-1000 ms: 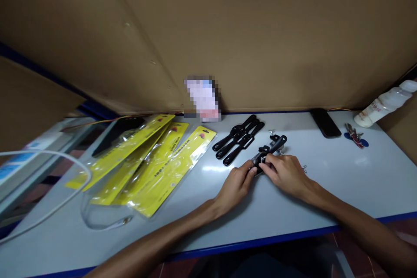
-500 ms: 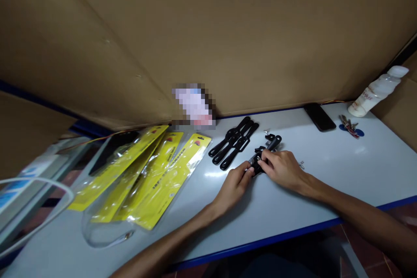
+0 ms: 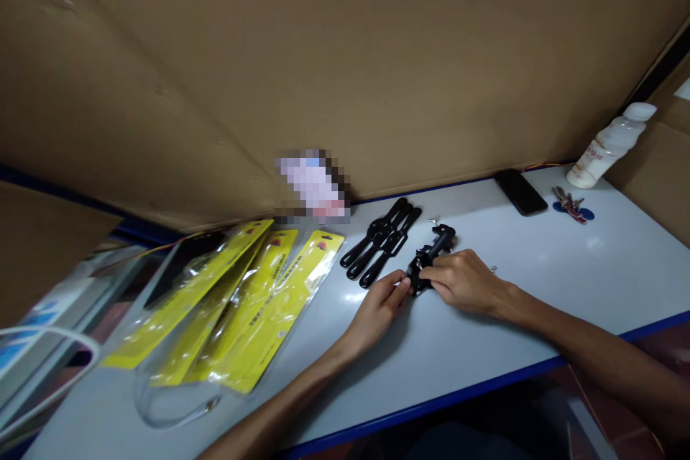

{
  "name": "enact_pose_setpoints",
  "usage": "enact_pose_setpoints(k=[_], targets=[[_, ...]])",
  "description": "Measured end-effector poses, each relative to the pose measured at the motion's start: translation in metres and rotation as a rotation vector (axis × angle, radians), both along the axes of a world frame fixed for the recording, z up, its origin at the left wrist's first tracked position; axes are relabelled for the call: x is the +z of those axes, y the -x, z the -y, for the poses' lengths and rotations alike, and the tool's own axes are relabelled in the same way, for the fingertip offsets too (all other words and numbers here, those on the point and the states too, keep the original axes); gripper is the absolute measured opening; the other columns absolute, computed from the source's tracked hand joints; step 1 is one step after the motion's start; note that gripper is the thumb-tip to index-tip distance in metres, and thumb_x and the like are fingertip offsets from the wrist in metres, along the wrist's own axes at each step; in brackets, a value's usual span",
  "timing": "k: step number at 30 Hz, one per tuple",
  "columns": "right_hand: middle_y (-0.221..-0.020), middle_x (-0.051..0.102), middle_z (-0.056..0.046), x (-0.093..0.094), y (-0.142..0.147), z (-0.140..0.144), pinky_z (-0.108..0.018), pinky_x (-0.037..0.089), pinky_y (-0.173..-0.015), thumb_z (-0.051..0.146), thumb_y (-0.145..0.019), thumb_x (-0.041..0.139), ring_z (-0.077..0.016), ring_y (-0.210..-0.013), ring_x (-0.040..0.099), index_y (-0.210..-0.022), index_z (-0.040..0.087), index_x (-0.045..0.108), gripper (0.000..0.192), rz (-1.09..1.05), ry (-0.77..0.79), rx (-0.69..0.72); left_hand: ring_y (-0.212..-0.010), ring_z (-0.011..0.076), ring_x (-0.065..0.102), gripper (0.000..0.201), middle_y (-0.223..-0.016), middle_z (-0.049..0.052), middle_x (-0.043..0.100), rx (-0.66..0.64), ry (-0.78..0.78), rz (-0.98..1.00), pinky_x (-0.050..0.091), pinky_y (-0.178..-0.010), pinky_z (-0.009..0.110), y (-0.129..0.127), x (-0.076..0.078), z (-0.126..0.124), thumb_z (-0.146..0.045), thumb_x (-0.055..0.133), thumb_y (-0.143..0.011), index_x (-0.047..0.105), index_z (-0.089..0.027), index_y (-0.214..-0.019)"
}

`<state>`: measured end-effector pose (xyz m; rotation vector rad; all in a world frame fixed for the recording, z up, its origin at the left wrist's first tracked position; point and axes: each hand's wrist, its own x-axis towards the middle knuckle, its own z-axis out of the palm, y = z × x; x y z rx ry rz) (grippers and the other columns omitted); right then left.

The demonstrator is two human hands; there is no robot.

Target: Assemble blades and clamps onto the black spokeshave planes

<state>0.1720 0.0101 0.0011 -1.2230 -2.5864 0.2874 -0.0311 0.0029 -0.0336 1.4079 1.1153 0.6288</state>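
Several small black metal spokeshave parts (image 3: 443, 243) lie in a cluster in front of me on the table, some overlapping. My left hand (image 3: 380, 302) pinches the near left end of this cluster between thumb and fingers, on a black spokeshave part (image 3: 414, 274). From the right, my right hand (image 3: 461, 280) has its fingers closed on the same spot; its fingertips partly cover what they grip. Beyond my left hand lie black two-handled spokeshave bodies (image 3: 380, 241), side by side. A small silver screw (image 3: 434, 220) lies behind the cluster.
Yellow cards in clear plastic packaging (image 3: 259, 316) spread over the left side, beside a white cable (image 3: 197, 413). A phone (image 3: 520, 192), keys (image 3: 568, 205) and a bottle (image 3: 609, 147) are at the back right. A cardboard wall (image 3: 377, 72) closes off the back.
My hands have drawn closer together at the near end of the black parts. The bar-like piece formerly held slanted now shows less of its length. The view has shifted slightly.
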Motion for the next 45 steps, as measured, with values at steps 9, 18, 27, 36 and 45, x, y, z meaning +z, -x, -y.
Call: enact_pose_setpoints(k=[9, 18, 27, 36, 45], targets=[[-0.079, 0.071, -0.003, -0.001, -0.001, -0.002, -0.031, 0.023, -0.057, 0.011, -0.087, 0.047, -0.0148, -0.063, 0.053, -0.098, 0.02, 0.073, 0.029, 0.001, 0.005, -0.02, -0.049, 0.0091, 0.029, 0.047, -0.055, -0.008, 0.037, 0.002, 0.031, 0.015, 0.02, -0.046, 0.023, 0.003, -0.003, -0.003, -0.066, 0.054, -0.087, 0.048, -0.021, -0.073], [-0.083, 0.074, -0.004, 0.002, -0.002, -0.003, -0.031, 0.025, -0.057, 0.008, -0.085, 0.047, -0.0153, -0.065, 0.058, -0.102, 0.019, 0.072, 0.032, -0.004, -0.003, -0.057, -0.049, 0.0088, 0.028, 0.046, -0.055, -0.009, 0.036, -0.002, 0.039, 0.013, 0.019, -0.046, 0.022, 0.004, -0.003, -0.002, -0.064, 0.053, -0.089, 0.049, -0.02, -0.075], [-0.089, 0.076, -0.006, 0.0, -0.012, -0.011, -0.03, 0.035, -0.061, 0.009, -0.09, 0.04, -0.016, -0.07, 0.063, -0.125, 0.018, 0.065, 0.044, -0.078, -0.167, -0.342, -0.049, 0.0082, 0.028, 0.047, -0.056, -0.008, 0.038, 0.011, 0.045, 0.027, 0.018, -0.045, 0.022, 0.005, -0.008, -0.003, -0.065, 0.054, -0.088, 0.049, -0.02, -0.075], [-0.077, 0.072, -0.001, -0.005, -0.002, -0.001, -0.026, 0.032, -0.06, 0.008, -0.084, 0.048, -0.0131, -0.065, 0.056, -0.101, 0.021, 0.073, 0.033, -0.122, -0.008, -0.026, -0.049, 0.008, 0.03, 0.048, -0.057, -0.008, 0.038, 0.033, 0.047, 0.04, 0.019, -0.045, 0.022, 0.005, -0.009, -0.004, -0.066, 0.056, -0.086, 0.047, -0.02, -0.074], [-0.083, 0.073, -0.004, -0.007, -0.002, -0.002, -0.029, 0.029, -0.057, 0.006, -0.083, 0.042, -0.0138, -0.061, 0.055, -0.129, 0.015, 0.061, 0.051, -0.123, -0.077, -0.125, -0.048, 0.0087, 0.031, 0.046, -0.055, -0.007, 0.04, 0.038, 0.039, 0.04, 0.02, -0.046, 0.022, 0.004, -0.008, -0.004, -0.064, 0.057, -0.086, 0.05, -0.02, -0.074]])
